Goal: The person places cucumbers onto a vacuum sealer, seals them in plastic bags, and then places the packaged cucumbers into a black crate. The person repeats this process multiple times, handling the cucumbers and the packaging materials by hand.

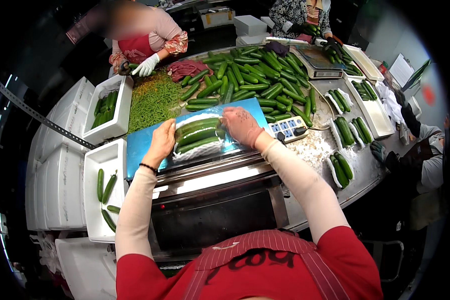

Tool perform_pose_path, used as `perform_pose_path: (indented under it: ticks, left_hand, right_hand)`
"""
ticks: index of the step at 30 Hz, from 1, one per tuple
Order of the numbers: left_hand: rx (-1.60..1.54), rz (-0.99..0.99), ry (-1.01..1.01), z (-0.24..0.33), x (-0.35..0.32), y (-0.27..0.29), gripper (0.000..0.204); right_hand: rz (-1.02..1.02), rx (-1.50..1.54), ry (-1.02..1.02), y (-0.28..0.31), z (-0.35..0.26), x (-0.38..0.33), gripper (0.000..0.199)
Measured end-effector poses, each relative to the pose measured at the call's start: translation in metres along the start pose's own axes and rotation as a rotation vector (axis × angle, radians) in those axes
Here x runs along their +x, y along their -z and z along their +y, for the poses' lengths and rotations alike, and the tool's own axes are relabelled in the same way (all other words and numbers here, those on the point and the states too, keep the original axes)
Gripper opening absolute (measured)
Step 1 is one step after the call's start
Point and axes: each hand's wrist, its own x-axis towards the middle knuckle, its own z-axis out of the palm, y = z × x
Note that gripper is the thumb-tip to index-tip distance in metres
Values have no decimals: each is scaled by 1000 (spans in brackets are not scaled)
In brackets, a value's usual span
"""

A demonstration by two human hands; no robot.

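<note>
Head view: loose cucumber pile (255, 70) beyond the blue board (145, 145) seems left to do; netted bundles (343, 131) right of it apparently await wrapping. On the board, my pack (200, 134) looks film-covered, seal unclear; left hand (162, 142) half-curled, right hand (242, 127) bunched, fingers at its ends, grip uncertain.

At the centre of your frame, clear plastic film (201, 123) shines glossy over smooth green cucumbers (199, 135), with matt white foam netting (199, 152) looking rough along their edge, and the blue plate (144, 146) beneath has a slick, shiny surface. Just below, you have a reflective metal ledge (225, 180), while at the left the white foam box (89, 172) looks matt and the power strip (289, 128) right of centre is smooth, hard plastic. Your pale sleeves (136, 212) are matt cloth, as is the crumpled dark-red rag (187, 69) at upper centre, and the tabletop (361, 174) at right is dull metal.
</note>
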Motion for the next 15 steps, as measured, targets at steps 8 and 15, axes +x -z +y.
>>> perform_pose_path:
  ticks: [8,15]
  left_hand:
    - [-84,165,35,33,-7,7,13]
    - [-271,167,308,-2,-20,5,22]
  right_hand:
    - [-26,179,-316,11,-24,-31,43]
    - [33,572,-565,6,-51,-29,41]
